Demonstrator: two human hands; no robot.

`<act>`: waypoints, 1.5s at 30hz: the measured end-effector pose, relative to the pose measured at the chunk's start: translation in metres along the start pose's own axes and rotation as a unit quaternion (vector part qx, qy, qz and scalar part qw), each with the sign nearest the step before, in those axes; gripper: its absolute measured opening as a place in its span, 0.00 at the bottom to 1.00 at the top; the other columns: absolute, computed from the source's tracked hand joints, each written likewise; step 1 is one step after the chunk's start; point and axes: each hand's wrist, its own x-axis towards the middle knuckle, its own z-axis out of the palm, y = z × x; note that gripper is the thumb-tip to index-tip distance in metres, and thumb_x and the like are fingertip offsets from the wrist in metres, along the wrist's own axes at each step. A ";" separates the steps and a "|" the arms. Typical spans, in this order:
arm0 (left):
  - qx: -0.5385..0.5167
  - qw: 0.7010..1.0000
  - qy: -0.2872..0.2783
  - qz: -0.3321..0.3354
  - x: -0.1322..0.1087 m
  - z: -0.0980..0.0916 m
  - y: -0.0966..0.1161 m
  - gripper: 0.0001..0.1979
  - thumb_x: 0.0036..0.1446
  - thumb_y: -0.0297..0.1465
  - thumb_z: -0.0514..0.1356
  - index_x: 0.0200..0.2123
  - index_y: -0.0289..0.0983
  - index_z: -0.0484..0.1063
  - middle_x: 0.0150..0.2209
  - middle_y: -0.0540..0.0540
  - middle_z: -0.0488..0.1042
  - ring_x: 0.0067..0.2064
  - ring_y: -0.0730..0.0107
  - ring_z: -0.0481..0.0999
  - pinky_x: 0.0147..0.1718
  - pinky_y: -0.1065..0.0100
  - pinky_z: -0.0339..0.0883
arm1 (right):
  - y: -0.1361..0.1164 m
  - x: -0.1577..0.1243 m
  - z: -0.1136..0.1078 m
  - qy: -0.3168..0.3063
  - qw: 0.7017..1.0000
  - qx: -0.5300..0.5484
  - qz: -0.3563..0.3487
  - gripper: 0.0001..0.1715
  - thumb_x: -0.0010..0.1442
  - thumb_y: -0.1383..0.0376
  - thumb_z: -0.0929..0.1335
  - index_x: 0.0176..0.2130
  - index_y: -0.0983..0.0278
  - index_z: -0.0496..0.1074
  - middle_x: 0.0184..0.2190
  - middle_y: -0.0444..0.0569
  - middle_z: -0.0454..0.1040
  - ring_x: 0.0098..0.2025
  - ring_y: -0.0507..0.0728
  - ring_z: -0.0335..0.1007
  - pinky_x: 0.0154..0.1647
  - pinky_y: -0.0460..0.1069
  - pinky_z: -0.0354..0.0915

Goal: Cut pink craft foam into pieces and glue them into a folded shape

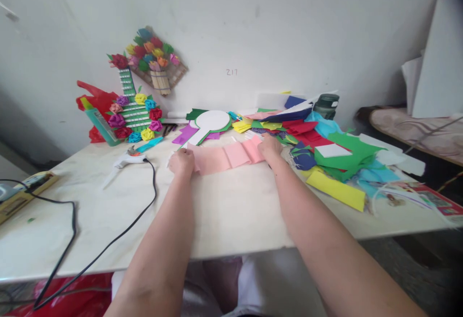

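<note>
Bilateral pinch, forward reach.
My left hand (182, 162) and right hand (271, 149), both curled closed, stand apart; my bare left forearm (164, 240) and right forearm (318, 213) slant inward.

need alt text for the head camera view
A person's left hand and right hand hold a creased pink paper strip between them over a white table. A glue gun lies on the left, colourful paper scraps on the right.
</note>
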 end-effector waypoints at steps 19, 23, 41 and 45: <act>0.033 0.753 -0.142 0.642 -0.079 0.032 0.060 0.18 0.55 0.35 0.50 0.48 0.36 0.67 0.51 0.41 0.67 0.56 0.60 0.61 0.54 0.56 0.54 | 0.008 0.023 0.037 -0.024 0.980 0.195 -0.038 0.26 0.45 0.68 0.62 0.46 0.64 0.68 0.43 0.49 0.72 0.46 0.55 0.66 0.46 0.45 0.59; 0.082 0.759 -0.172 0.623 -0.082 0.034 0.055 0.19 0.58 0.37 0.46 0.44 0.35 0.70 0.47 0.41 0.71 0.47 0.63 0.70 0.49 0.61 0.60 | 0.008 0.020 0.033 -0.034 0.987 0.152 -0.038 0.26 0.45 0.68 0.62 0.46 0.65 0.69 0.44 0.51 0.72 0.46 0.56 0.67 0.45 0.46 0.60; 0.050 0.788 -0.166 0.591 -0.078 0.043 0.050 0.16 0.58 0.35 0.47 0.40 0.39 0.72 0.42 0.45 0.74 0.46 0.66 0.71 0.47 0.64 0.63 | 0.010 0.008 0.005 -0.040 0.996 -0.083 0.006 0.22 0.52 0.59 0.65 0.43 0.69 0.71 0.42 0.64 0.71 0.47 0.62 0.67 0.44 0.52 0.62; 0.048 0.785 -0.156 0.597 -0.079 0.041 0.051 0.15 0.58 0.34 0.48 0.38 0.40 0.73 0.40 0.45 0.75 0.47 0.65 0.69 0.45 0.64 0.64 | 0.004 0.005 0.006 -0.031 0.996 -0.080 -0.014 0.21 0.53 0.59 0.62 0.44 0.65 0.71 0.43 0.59 0.72 0.47 0.61 0.67 0.43 0.52 0.62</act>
